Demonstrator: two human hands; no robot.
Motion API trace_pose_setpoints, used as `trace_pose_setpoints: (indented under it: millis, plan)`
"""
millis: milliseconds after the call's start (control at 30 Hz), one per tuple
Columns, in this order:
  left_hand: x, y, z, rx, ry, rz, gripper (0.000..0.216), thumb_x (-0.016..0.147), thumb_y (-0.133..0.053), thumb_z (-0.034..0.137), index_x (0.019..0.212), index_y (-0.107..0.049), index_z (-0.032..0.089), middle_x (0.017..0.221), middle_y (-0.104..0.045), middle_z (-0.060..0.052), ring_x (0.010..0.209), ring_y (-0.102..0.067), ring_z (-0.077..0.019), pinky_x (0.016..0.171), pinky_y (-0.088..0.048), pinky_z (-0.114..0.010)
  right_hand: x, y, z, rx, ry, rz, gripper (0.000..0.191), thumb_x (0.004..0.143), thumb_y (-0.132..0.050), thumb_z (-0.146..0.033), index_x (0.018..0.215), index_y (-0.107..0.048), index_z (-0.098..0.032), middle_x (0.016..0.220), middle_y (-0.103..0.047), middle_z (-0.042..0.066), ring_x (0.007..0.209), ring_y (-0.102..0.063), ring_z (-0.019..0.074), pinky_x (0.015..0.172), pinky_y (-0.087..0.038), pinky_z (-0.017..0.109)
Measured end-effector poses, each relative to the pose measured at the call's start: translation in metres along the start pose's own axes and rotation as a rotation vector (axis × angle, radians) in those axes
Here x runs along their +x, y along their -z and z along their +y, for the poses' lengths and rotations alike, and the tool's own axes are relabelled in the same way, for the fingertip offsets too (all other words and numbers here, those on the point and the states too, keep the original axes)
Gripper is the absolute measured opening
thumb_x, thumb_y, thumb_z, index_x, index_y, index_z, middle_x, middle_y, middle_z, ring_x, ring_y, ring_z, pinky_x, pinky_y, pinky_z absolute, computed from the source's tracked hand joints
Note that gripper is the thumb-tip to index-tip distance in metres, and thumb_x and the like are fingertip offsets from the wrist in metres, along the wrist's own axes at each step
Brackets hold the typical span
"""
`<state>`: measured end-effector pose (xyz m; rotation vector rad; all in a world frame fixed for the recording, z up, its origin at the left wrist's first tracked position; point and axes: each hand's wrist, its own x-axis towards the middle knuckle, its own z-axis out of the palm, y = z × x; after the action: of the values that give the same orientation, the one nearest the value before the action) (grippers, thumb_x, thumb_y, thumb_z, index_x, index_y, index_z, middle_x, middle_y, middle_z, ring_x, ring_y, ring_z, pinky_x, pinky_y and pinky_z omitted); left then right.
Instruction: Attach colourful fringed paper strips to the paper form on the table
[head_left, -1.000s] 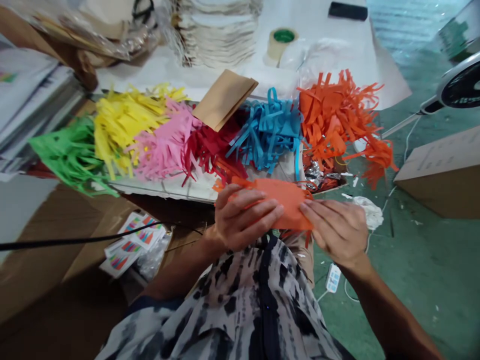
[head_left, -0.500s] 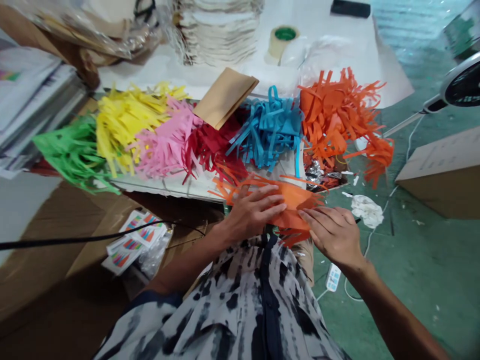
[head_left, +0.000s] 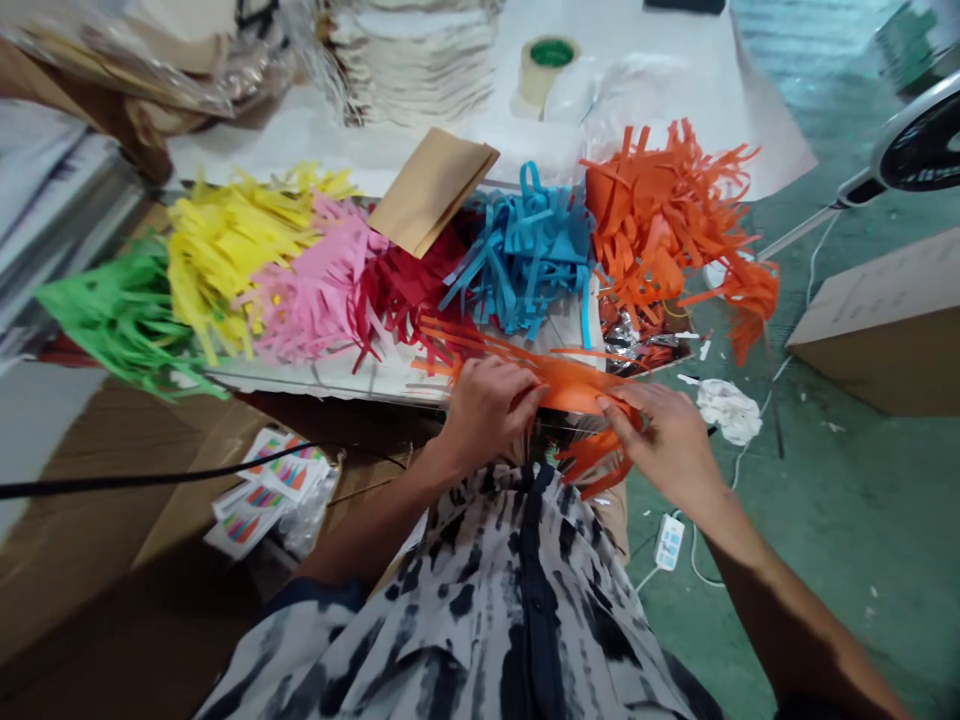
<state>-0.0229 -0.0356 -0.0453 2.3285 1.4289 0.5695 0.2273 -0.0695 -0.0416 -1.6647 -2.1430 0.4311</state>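
Note:
My left hand (head_left: 487, 410) and my right hand (head_left: 664, 440) both grip an orange fringed paper piece (head_left: 574, 385) at the near edge of a low board (head_left: 337, 378), just above my lap. The fingers of each hand are curled around the paper, and its cut strips stick out to the left and hang down below my right hand. Behind it, bundles of fringed paper lie in a row: green (head_left: 120, 315), yellow (head_left: 217, 250), pink (head_left: 315, 290), red (head_left: 409, 290), blue (head_left: 525, 250) and orange (head_left: 667, 220).
A brown envelope (head_left: 431, 190) lies on the bundles. A tape roll (head_left: 546, 65) and a stack of white sheets (head_left: 412, 60) sit on the white table behind. Printed cards (head_left: 270, 485) lie on cardboard at left. A cardboard box (head_left: 877, 320) and a fan (head_left: 919, 150) stand at right.
Both hands have moved forward and down to the board's edge with the orange paper. The flat sheet is now folded or bunched between them, with its fringes spread out.

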Motion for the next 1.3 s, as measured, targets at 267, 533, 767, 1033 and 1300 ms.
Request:
trace_pose_setpoints:
  millis: [267, 533, 767, 1033, 1300]
  plan:
    - [0.028, -0.003, 0.004, 0.242, 0.071, -0.092, 0.023, 0.103, -0.061, 0.037, 0.093, -0.069, 0.018, 0.085, -0.074, -0.008, 0.083, -0.069, -0.0248, 0.074, -0.040, -0.037, 0.006, -0.010, -0.011, -0.337, -0.111, 0.035, 0.029, 0.103, -0.049, -0.044, 0.092, -0.064, -0.021, 0.074, -0.068, 0.007, 0.071, -0.060, 0.0245, 0.067, -0.030, 0.036]
    - [0.034, -0.008, 0.003, 0.301, 0.052, -0.098, 0.026, 0.102, -0.061, 0.041, 0.094, -0.070, 0.018, 0.080, -0.074, -0.009, 0.079, -0.071, -0.0269, 0.072, -0.041, -0.038, 0.010, -0.010, -0.014, -0.284, -0.187, 0.019, 0.026, 0.100, -0.054, -0.046, 0.101, -0.064, -0.022, 0.087, -0.072, 0.009, 0.081, -0.063, 0.0275, 0.069, -0.035, 0.037]
    - [0.038, -0.006, -0.001, 0.319, 0.043, -0.146, 0.034, 0.103, -0.059, 0.047, 0.095, -0.073, 0.017, 0.080, -0.075, -0.009, 0.075, -0.070, -0.0251, 0.072, -0.043, -0.037, 0.008, -0.009, -0.010, -0.112, -0.190, 0.099, 0.025, 0.102, -0.052, -0.041, 0.091, -0.065, -0.023, 0.089, -0.067, 0.007, 0.086, -0.061, 0.0244, 0.074, -0.040, 0.036]
    - [0.041, -0.004, -0.001, 0.292, 0.088, -0.144, 0.034, 0.101, -0.060, 0.048, 0.092, -0.076, 0.019, 0.080, -0.077, -0.009, 0.075, -0.072, -0.0262, 0.067, -0.042, -0.036, 0.014, -0.014, -0.008, -0.159, -0.235, 0.109, 0.020, 0.095, -0.059, -0.039, 0.083, -0.062, -0.023, 0.086, -0.066, 0.007, 0.081, -0.059, 0.0235, 0.068, -0.037, 0.036]
    - [0.043, -0.002, 0.001, 0.335, 0.087, -0.097, 0.028, 0.101, -0.059, 0.041, 0.089, -0.073, 0.019, 0.078, -0.073, -0.010, 0.078, -0.068, -0.0287, 0.069, -0.043, -0.040, 0.016, -0.017, -0.007, -0.179, -0.258, 0.092, 0.014, 0.092, -0.061, -0.037, 0.090, -0.064, -0.023, 0.089, -0.067, 0.006, 0.086, -0.060, 0.0250, 0.069, -0.036, 0.035]
